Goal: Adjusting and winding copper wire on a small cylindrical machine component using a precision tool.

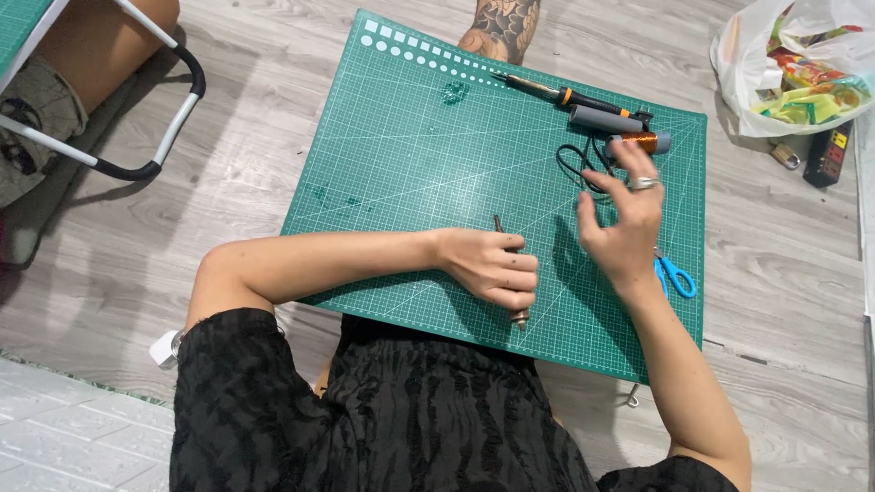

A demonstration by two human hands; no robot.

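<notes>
My left hand rests on the green cutting mat, closed around a thin brown rod whose ends stick out above and below the fist. My right hand, wearing a ring, hovers over the mat's right side with its fingers spread and nothing visibly in them. Its fingertips are just below a spool of copper wire and beside a loop of black wire. A grey cylinder and a soldering iron lie just beyond.
Blue-handled scissors lie by my right wrist. Another person's tattooed foot touches the mat's far edge. A plastic bag of colourful packets and a power strip sit at right. A metal chair frame stands at left on the wood floor.
</notes>
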